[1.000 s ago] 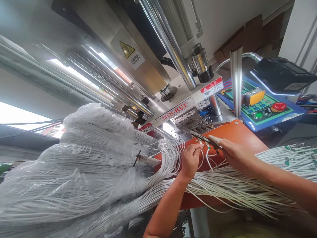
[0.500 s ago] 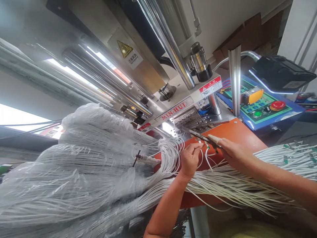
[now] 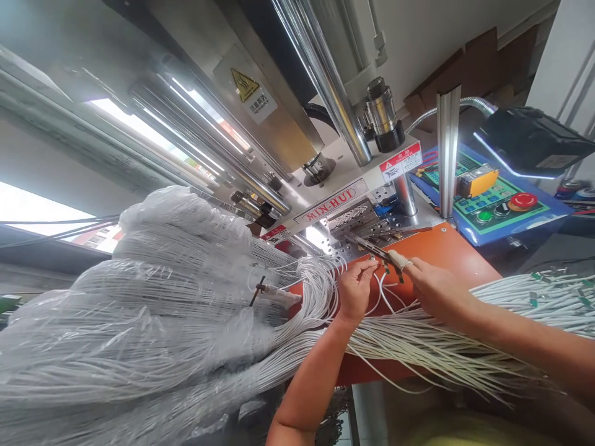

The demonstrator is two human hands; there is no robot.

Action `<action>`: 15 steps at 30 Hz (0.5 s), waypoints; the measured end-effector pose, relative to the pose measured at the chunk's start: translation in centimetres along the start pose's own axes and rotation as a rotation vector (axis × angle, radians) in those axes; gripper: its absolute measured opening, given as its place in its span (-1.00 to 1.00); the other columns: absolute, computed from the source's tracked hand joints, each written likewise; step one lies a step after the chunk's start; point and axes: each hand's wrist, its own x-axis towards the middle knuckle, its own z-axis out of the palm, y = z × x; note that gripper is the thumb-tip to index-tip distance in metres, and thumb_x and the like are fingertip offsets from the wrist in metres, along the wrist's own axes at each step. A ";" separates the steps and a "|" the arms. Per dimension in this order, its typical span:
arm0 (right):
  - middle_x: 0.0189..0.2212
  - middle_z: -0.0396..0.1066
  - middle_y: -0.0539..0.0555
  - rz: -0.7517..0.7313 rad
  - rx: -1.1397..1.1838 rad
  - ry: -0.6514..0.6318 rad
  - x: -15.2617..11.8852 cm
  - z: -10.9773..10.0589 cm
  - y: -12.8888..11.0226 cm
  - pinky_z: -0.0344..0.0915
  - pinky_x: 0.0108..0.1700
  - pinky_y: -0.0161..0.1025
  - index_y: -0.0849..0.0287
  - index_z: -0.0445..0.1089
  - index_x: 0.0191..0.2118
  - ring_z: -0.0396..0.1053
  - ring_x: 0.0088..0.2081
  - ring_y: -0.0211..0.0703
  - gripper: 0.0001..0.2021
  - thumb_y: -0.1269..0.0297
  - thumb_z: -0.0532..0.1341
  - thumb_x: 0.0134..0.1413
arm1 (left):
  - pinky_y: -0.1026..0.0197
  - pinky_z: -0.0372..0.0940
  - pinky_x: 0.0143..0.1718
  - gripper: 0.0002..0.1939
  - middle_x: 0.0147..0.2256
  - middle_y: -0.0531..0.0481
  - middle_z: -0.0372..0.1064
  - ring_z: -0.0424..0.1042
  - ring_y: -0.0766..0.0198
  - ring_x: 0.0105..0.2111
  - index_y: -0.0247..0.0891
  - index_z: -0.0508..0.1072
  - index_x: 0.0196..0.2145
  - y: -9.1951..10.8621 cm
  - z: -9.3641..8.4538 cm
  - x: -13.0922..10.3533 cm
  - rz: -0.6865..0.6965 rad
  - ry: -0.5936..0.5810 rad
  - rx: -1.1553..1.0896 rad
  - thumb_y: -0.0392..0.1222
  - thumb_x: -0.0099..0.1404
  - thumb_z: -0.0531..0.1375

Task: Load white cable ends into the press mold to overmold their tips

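Orange worktop (image 3: pixel 458 255), right of centre in the frame; on it, the right hand (image 3: pixel 432 288) grips a metal bar (image 3: pixel 379 251); beside it, the left hand (image 3: pixel 355 291) pinches a cable end (image 3: pixel 373 257); snagged trailing cables (image 3: pixel 418 342) could tug it askew.

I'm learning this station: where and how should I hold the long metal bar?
Grip the metal bar by its near end, probably from the right, as the right hand does: it is long and narrow, and slants with its far end toward the machine.
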 end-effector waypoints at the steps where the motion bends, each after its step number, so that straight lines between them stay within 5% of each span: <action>1: -0.29 0.39 0.14 0.003 -0.038 -0.010 0.2 0.0 -0.4 0.27 -0.41 -0.22 0.29 -0.05 0.38 0.43 -0.37 -0.07 -0.28 0.59 -0.04 0.05 | 0.20 0.47 -0.12 -0.89 -0.27 0.01 0.62 0.59 0.23 -0.25 -0.18 0.61 -0.25 -0.1 0.1 0.0 -0.007 0.016 -0.001 -0.20 0.31 0.27; 6: -0.28 0.42 0.16 0.053 -0.104 -0.080 1.1 -0.2 -1.1 0.20 -0.42 -0.24 0.30 0.04 0.35 0.44 -0.35 -0.07 -0.33 0.57 -0.05 0.07 | 0.20 0.45 -0.12 -0.89 -0.27 0.00 0.61 0.57 0.25 -0.27 -0.18 0.60 -0.25 -0.4 -0.2 0.3 -0.019 0.026 0.016 -0.21 0.33 0.24; 10: -0.14 0.48 0.16 0.041 -0.003 -0.059 2.4 -0.3 0.4 0.26 -0.31 -0.24 0.14 0.06 0.35 0.46 -0.25 -0.10 -0.36 0.54 -0.08 0.14 | 0.11 0.38 -0.03 -0.91 -0.24 -0.04 0.54 0.49 0.18 -0.14 -0.17 0.56 -0.23 -0.2 -1.5 2.0 0.146 -0.082 0.188 -0.26 0.32 0.24; 15: -0.31 0.51 0.14 -0.031 -0.042 -0.076 5.6 -0.7 2.7 0.26 -0.36 -0.21 0.17 0.37 -0.03 0.45 -0.36 -0.09 -0.61 0.51 -0.07 0.12 | -0.14 0.15 0.25 -0.29 0.19 -0.20 0.25 0.18 -0.07 0.23 -0.19 0.29 0.20 -1.1 -3.5 5.9 0.288 -0.146 0.408 -0.09 0.14 0.40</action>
